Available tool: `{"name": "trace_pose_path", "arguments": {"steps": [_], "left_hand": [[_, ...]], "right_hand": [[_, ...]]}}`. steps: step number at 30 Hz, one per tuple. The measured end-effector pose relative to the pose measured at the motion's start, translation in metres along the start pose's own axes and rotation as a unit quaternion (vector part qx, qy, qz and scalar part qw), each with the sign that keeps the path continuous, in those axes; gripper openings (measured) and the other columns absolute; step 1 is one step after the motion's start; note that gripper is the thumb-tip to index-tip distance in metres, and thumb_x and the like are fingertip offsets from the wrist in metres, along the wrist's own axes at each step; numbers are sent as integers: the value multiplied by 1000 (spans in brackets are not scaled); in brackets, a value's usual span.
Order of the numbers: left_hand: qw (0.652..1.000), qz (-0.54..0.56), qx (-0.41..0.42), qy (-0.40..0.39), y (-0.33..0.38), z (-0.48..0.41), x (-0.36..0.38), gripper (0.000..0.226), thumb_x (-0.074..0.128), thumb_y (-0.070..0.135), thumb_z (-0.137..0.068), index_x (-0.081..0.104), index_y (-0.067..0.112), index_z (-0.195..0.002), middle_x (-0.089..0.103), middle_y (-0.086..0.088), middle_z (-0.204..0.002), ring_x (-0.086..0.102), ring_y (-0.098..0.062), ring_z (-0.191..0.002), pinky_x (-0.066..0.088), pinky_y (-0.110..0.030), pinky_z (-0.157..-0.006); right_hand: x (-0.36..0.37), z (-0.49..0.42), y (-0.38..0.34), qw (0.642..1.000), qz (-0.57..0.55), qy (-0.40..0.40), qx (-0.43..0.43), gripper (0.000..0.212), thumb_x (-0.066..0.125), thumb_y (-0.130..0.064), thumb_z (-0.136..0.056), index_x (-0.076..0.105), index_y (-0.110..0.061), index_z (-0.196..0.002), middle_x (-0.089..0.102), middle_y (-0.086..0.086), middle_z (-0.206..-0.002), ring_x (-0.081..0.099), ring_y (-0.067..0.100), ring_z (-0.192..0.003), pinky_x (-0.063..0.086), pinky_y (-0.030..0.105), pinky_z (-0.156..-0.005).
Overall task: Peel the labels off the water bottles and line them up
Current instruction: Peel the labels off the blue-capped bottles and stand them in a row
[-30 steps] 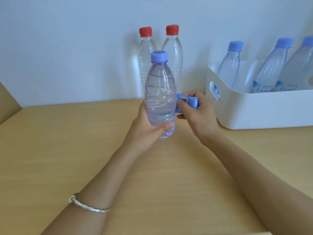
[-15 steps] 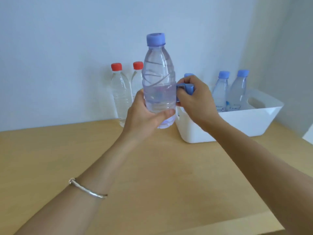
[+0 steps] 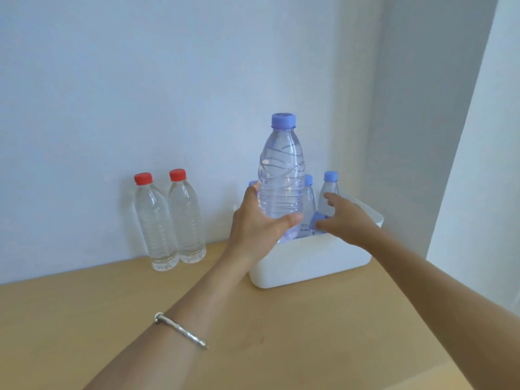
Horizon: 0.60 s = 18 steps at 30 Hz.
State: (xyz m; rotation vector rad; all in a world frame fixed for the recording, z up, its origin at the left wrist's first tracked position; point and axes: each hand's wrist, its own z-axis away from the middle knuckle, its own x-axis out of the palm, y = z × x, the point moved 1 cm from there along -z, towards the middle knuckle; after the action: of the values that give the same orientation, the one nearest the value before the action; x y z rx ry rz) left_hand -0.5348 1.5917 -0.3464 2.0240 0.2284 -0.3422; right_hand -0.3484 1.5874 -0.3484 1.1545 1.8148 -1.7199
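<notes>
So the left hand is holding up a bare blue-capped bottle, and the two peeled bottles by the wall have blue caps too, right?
Not quite. The head view shows the two peeled bottles by the wall with red caps, not blue. The rest holds: the left hand holds up the bare blue-capped bottle.

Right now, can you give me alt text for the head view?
The left hand holds a label-free blue-capped bottle upright while the right hand carries a crumpled blue label over the white bin. Two red-capped bottles stand by the wall.
</notes>
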Motion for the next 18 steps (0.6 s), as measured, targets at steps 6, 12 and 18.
{"name": "trace_pose_path", "arguments": {"steps": [6,12,18], "left_hand": [[999,36,-29,22,-23,3,-12,64,83,39,-60,53,32,-116,70,16,-102,67,-4,-96,55,-32,-86],[996,54,-39,54,-37,11,-45,53,82,41,-64,56,35,-110,73,17,-92,70,0,-85,56,-24,-70],[994,25,-76,77,-70,30,-98,44,74,36,-66,57,39,-106,73,17,-92,70,-2,-83,57,-28,-71]], "right_hand": [[9,10,-29,992,-86,20,-89,49,56,-21,-92,45,-19,-140,52,-1,-138,50,16,-125,34,21,-90],[52,47,-88,944,-256,-23,-206,30,44,-9,-92,58,-31,-106,68,-11,-103,62,4,-98,44,7,-79],[110,63,-129,920,-320,-67,-217,27,61,-25,-90,49,-39,-110,67,-19,-95,64,-11,-83,48,7,-72]]}}
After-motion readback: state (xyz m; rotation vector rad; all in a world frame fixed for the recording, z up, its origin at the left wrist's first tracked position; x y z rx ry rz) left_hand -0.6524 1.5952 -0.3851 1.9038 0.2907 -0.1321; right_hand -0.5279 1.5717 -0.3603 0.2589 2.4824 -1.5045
